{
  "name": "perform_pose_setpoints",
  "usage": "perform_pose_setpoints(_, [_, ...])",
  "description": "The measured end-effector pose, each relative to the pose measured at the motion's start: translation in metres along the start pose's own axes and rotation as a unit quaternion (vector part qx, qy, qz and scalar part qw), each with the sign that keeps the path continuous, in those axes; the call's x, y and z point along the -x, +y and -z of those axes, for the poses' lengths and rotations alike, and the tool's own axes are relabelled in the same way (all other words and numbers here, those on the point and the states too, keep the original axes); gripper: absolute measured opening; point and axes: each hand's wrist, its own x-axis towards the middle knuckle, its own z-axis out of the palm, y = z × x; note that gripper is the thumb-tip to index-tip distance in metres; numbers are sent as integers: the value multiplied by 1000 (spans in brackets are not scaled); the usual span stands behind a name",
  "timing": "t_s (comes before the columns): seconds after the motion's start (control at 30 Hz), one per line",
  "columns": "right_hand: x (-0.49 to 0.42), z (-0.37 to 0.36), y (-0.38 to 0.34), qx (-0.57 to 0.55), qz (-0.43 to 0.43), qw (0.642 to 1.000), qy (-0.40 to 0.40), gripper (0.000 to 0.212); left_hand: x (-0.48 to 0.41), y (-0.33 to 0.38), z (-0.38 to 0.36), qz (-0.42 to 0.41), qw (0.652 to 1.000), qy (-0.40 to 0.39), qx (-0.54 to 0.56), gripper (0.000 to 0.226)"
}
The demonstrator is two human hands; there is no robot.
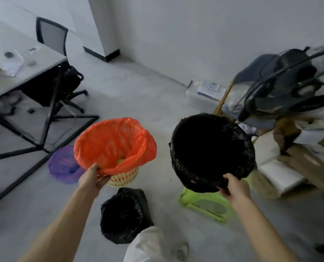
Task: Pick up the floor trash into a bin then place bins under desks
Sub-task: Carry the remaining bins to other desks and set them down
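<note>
The left hand (93,179) grips the orange-lined basket bin's (123,178) rim while the right hand (233,186) grips the black-lined bin (212,152).

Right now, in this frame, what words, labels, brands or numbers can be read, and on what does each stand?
None can be read.
White item with a grid of small squares on the clear plastic box: too blurred.
White papers on the grey desk: too blurred.
Orange-lined woven basket bin and black-lined round bin: no print shows.
</note>
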Motion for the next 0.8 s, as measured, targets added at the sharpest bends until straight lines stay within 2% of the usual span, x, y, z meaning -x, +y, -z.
perform_pose_setpoints(0.27, [-72, -132, -105, 65, 31, 993, -88, 26, -48, 41, -16, 9, 995, 74, 61, 14])
perform_pose_setpoints(0.4, [-106, -249, -158, 87, 43, 984, -149, 34, -111, 110, -46, 1, 992, 84, 93, 22])
perform_pose_setpoints(0.57, [-122, -379, -233, 97, 51, 977, -185, 24, -184, 216, -97, -5, 993, 71, 91, 23])
perform_pose_setpoints(0.8, [-163, -510, -308, 136, 68, 967, -202, 30, -253, 302, -148, 24, 992, 80, 90, 29])
